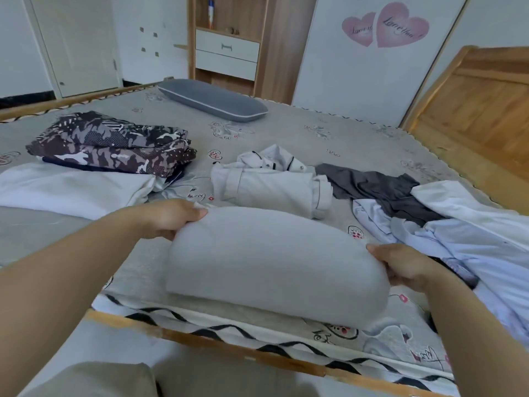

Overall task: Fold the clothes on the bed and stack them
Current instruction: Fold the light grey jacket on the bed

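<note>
A light grey garment, folded over into a thick bundle, is lifted just above the near edge of the bed. My left hand grips its far left corner and my right hand grips its right end. To the far left a stack of folded clothes stands on the bed, with camouflage-patterned pieces on top of a white one. A folded pale jacket lies in the middle of the bed. A dark grey garment and pale blue and white clothes lie loose at the right.
A grey pillow lies at the far side of the bed. A wooden headboard rises at the right. A wooden shelf unit with drawers and a white door stand behind the bed.
</note>
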